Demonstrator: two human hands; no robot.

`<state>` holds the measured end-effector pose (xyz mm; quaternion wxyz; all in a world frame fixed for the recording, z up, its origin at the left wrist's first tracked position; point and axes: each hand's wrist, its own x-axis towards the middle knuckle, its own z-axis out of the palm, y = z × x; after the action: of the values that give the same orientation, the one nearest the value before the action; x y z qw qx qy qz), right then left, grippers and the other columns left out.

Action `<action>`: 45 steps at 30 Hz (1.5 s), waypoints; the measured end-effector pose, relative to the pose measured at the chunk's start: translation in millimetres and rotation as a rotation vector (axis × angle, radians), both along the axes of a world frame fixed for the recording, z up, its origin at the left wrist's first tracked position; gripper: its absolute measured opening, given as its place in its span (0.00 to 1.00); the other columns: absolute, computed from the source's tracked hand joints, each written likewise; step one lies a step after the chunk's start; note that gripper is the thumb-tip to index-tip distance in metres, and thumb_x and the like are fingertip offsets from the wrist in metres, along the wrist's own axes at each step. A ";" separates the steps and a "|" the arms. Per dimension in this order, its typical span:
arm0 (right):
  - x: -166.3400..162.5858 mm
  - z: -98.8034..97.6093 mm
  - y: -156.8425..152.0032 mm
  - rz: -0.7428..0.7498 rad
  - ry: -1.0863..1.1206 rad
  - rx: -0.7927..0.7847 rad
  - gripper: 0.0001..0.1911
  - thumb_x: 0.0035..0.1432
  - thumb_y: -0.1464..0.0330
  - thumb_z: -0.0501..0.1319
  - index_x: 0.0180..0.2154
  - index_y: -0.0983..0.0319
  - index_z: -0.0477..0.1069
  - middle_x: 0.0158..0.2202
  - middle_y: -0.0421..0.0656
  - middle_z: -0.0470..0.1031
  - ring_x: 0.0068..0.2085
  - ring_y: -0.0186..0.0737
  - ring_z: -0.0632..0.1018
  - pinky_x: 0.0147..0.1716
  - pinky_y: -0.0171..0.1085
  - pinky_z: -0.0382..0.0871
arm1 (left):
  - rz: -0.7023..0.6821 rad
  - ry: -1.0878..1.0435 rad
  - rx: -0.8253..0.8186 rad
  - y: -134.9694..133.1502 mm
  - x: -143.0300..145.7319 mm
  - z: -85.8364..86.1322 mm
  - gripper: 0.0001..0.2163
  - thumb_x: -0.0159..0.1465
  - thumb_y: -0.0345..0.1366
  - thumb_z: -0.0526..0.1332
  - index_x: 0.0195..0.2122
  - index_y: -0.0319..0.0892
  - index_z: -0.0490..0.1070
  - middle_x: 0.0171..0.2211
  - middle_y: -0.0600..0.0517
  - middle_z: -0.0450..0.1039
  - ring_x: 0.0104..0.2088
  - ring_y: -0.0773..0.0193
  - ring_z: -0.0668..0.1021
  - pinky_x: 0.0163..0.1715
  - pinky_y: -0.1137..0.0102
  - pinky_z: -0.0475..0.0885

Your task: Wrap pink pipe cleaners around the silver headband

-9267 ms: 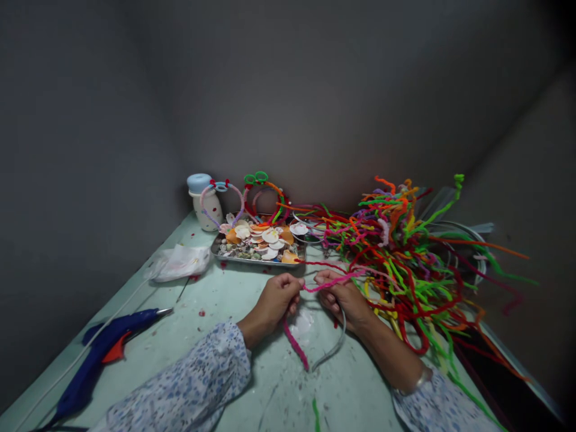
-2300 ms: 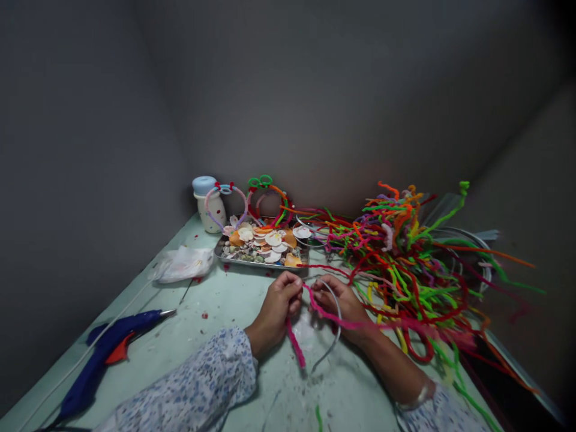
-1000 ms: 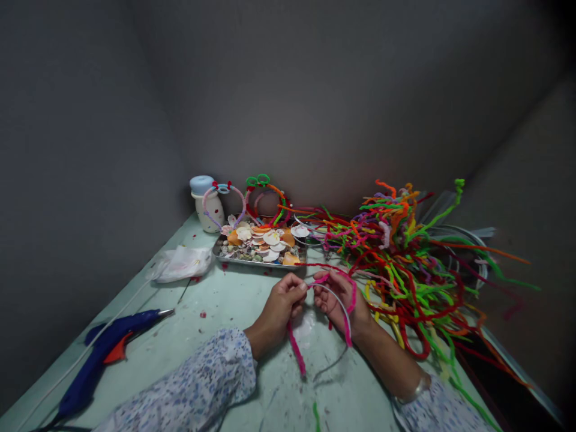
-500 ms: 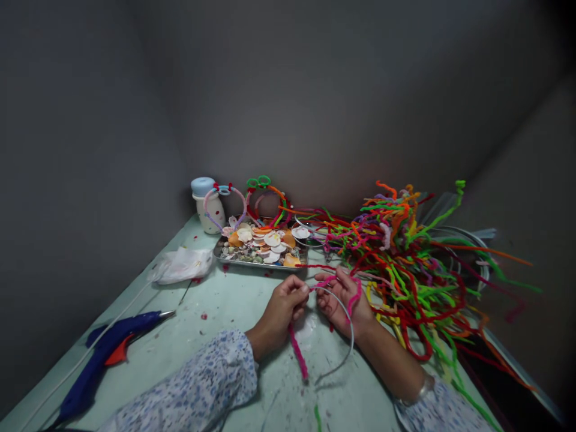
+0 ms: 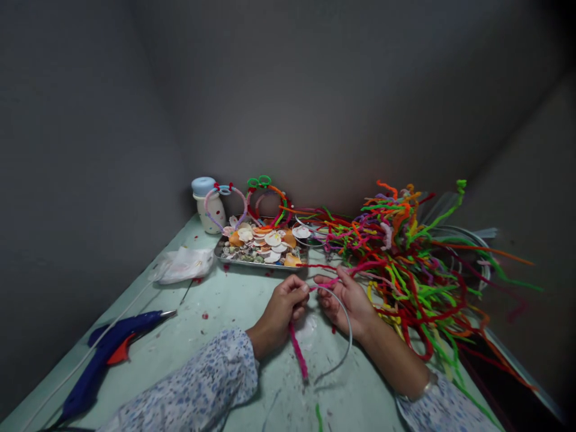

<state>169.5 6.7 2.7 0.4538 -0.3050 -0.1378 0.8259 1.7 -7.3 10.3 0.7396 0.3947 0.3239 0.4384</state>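
Observation:
My left hand (image 5: 279, 311) is closed, pinching the top of a thin metal headband (image 5: 349, 336) whose left half is wrapped in pink pipe cleaner (image 5: 297, 355). My right hand (image 5: 347, 300) is closed on the loose end of that pink pipe cleaner (image 5: 355, 270), which runs up and to the right toward the pile. The bare part of the headband arcs down over my right wrist to the table. Both hands rest close together above the pale green table (image 5: 216, 312).
A big heap of coloured pipe cleaners (image 5: 405, 258) lies at the right. A metal tray of shells (image 5: 261, 243), two decorated headbands (image 5: 245, 201) and a white jar (image 5: 207, 204) stand at the back. A blue glue gun (image 5: 105, 348) and a plastic bag (image 5: 182, 264) lie at the left.
My right hand has swung the loose pink end from down beside its wrist up and out to the right. The left hand has kept its pinch on the headband.

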 end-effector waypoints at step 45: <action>-6.1 -4.1 -8.7 -0.014 -0.094 0.231 0.10 0.53 0.71 0.64 0.39 0.64 0.72 0.24 0.42 0.76 0.21 0.31 0.76 0.19 0.26 0.70 | 0.222 0.403 0.304 4.3 -4.4 -7.1 0.09 0.58 0.41 0.61 0.32 0.41 0.65 0.24 0.57 0.64 0.22 0.71 0.65 0.22 0.76 0.58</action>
<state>163.4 -2.0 -1.4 0.4848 -0.2900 -0.2511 0.7860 -2.7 -2.9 3.3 0.5401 0.5427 0.4361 0.4729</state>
